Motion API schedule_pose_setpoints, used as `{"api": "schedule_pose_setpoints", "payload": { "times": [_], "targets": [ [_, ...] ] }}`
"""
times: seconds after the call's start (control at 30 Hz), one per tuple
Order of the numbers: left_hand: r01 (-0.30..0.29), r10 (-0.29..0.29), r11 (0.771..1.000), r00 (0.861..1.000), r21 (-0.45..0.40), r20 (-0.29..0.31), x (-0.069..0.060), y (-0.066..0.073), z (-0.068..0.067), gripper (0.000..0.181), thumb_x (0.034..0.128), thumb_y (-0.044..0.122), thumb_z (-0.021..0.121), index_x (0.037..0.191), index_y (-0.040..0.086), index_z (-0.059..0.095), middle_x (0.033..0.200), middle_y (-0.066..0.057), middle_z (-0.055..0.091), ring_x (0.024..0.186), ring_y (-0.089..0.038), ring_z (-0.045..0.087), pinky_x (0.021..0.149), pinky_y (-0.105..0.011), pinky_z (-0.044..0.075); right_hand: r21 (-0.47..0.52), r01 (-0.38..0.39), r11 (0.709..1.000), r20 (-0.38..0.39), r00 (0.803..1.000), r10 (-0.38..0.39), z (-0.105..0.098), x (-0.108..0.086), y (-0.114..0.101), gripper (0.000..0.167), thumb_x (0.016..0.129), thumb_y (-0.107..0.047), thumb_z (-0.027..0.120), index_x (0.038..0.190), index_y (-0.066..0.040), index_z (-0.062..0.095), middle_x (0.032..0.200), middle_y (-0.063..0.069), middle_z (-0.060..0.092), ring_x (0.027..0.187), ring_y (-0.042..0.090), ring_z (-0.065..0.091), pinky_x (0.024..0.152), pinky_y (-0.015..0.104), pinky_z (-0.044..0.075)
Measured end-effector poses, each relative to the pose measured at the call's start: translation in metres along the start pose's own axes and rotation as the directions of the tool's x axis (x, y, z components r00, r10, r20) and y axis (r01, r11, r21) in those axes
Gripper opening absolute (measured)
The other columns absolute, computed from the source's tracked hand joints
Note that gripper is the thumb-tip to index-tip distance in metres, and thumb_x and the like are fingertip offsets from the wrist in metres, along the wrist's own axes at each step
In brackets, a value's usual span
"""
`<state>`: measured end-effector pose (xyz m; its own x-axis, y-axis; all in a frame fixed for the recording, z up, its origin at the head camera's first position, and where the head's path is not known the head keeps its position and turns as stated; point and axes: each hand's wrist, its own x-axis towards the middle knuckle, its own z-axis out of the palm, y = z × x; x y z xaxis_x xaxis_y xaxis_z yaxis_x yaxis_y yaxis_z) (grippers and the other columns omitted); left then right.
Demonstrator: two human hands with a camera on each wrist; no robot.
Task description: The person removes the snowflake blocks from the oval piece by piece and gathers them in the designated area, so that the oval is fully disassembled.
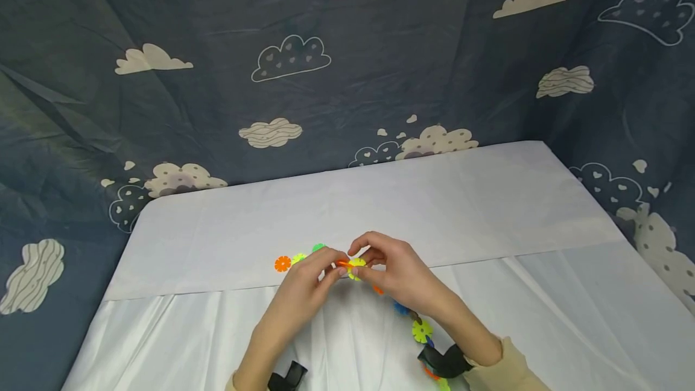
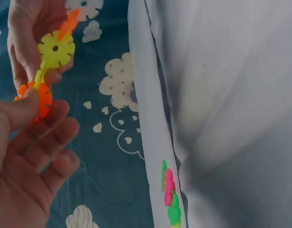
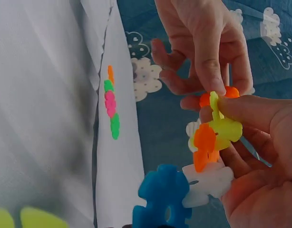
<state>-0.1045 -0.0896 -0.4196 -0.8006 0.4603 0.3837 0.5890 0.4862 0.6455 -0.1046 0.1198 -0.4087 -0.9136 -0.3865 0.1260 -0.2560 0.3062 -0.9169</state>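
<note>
Both hands meet over the table at a chain of notched plastic discs. My left hand (image 1: 304,285) pinches an orange disc (image 2: 44,100) between thumb and fingers at the chain's end. My right hand (image 1: 404,273) pinches the yellow disc (image 1: 356,269) beside it; in the right wrist view my right hand (image 3: 265,156) has its thumb on the yellow piece (image 3: 226,130). Past that yellow piece come an orange disc (image 3: 204,142), a white disc (image 3: 208,183) and a blue disc (image 3: 165,197). The chain hangs below my right hand toward the wrist, partly hidden by the arm.
On the white cloth (image 1: 217,228) behind my left hand lie loose-looking discs: an orange one (image 1: 282,263), a yellow one (image 1: 298,257) and a green one (image 1: 318,247). Pink discs (image 3: 110,103) show among green ones in the right wrist view. A dark cloud-print curtain (image 1: 380,77) stands behind the table.
</note>
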Motion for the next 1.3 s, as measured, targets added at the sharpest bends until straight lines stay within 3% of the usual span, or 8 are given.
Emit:
{"api": "schedule_pose_setpoints", "payload": {
  "times": [0.13, 0.33, 0.57, 0.63, 0.77, 0.87, 1.1, 1.3],
  "targets": [
    [-0.084, 0.084, 0.996, 0.996, 0.008, -0.002, 0.0, -0.003, -0.002, 0.011, 0.0937, 0.009, 0.067, 0.099, 0.019, 0.066, 0.09, 0.009, 0.061, 0.078, -0.002, 0.053, 0.068, -0.02, 0.047, 0.016, 0.02, 1.0, 0.012, 1.0, -0.02, 0.0, -0.001, -0.001, 0.029, 0.087, -0.004, 0.073, 0.108, -0.021, 0.063, 0.107, -0.006, 0.062, 0.088, 0.009, 0.065, 0.084, 0.034, 0.054],
    [-0.212, 0.206, 0.976, 0.973, -0.046, -0.1, 0.001, -0.004, -0.005, 0.016, 0.0951, 0.001, 0.063, 0.099, 0.016, 0.066, 0.092, 0.007, 0.062, 0.078, -0.006, 0.054, 0.069, -0.016, 0.046, 0.06, 0.047, 0.997, 0.021, 0.999, -0.048, -0.002, -0.002, -0.003, 0.023, 0.09, -0.021, 0.074, 0.11, -0.026, 0.064, 0.106, -0.011, 0.064, 0.094, 0.013, 0.062, 0.09, 0.04, 0.05],
    [-0.256, 0.238, 0.963, 0.955, -0.082, -0.178, 0.002, -0.003, -0.008, 0.02, 0.0913, -0.007, 0.064, 0.1, 0.012, 0.066, 0.092, 0.002, 0.063, 0.076, -0.01, 0.056, 0.069, -0.016, 0.047, 0.117, 0.024, 0.993, 0.062, 0.998, -0.031, -0.002, -0.002, -0.007, 0.028, 0.093, -0.026, 0.071, 0.119, -0.022, 0.063, 0.095, -0.003, 0.069, 0.085, 0.018, 0.064, 0.074, 0.033, 0.053],
    [-0.277, 0.26, 0.958, 0.949, -0.079, -0.179, 0.003, -0.003, -0.009, 0.022, 0.0901, -0.009, 0.064, 0.1, 0.011, 0.066, 0.092, 0.002, 0.063, 0.08, -0.01, 0.057, 0.071, -0.017, 0.048, 0.156, 0.013, 0.988, 0.088, 0.996, -0.027, -0.004, -0.002, -0.008, 0.022, 0.096, -0.023, 0.067, 0.117, -0.019, 0.065, 0.098, 0.0, 0.069, 0.084, 0.019, 0.063, 0.072, 0.032, 0.053],
    [-0.331, 0.318, 0.941, 0.936, -0.069, -0.151, 0.004, -0.003, -0.009, 0.017, 0.0923, -0.005, 0.063, 0.1, 0.011, 0.066, 0.095, 0.003, 0.063, 0.083, -0.009, 0.059, 0.072, -0.018, 0.049, 0.25, 0.004, 0.968, 0.132, 0.99, -0.039, -0.01, -0.002, -0.006, 0.013, 0.098, -0.014, 0.062, 0.108, -0.01, 0.068, 0.091, 0.007, 0.067, 0.066, 0.017, 0.054, 0.06, 0.027, 0.047],
    [-0.342, 0.335, 0.939, 0.936, -0.049, -0.109, 0.003, -0.003, -0.009, 0.009, 0.0975, 0.004, 0.06, 0.099, 0.012, 0.065, 0.097, 0.004, 0.063, 0.084, -0.008, 0.059, 0.073, -0.016, 0.049, 0.264, 0.003, 0.965, 0.144, 0.989, -0.042, -0.012, -0.002, -0.005, 0.009, 0.097, -0.014, 0.064, 0.102, -0.008, 0.069, 0.084, 0.009, 0.064, 0.059, 0.018, 0.047, 0.055, 0.025, 0.043],
    [-0.341, 0.343, 0.939, 0.937, 0.035, -0.069, 0.002, -0.001, -0.008, 0.008, 0.0968, 0.004, 0.061, 0.097, 0.011, 0.061, 0.096, 0.004, 0.063, 0.079, -0.009, 0.057, 0.068, -0.014, 0.048, 0.221, -0.012, 0.975, 0.162, 0.986, -0.025, -0.009, -0.003, -0.006, 0.007, 0.098, -0.017, 0.063, 0.101, -0.011, 0.066, 0.086, 0.006, 0.061, 0.078, 0.031, 0.056, 0.068, 0.03, 0.049],
    [-0.296, 0.307, 0.95, 0.944, 0.101, -0.122, 0.001, -0.002, -0.012, 0.011, 0.1036, 0.011, 0.05, 0.097, 0.011, 0.059, 0.09, 0.006, 0.057, 0.071, -0.004, 0.05, 0.062, -0.013, 0.042, 0.205, -0.031, 0.978, 0.141, 0.99, 0.002, -0.006, -0.004, -0.006, 0.005, 0.099, -0.017, 0.061, 0.101, -0.013, 0.064, 0.084, 0.005, 0.058, 0.077, 0.024, 0.055, 0.069, 0.031, 0.048]
  ]
}}
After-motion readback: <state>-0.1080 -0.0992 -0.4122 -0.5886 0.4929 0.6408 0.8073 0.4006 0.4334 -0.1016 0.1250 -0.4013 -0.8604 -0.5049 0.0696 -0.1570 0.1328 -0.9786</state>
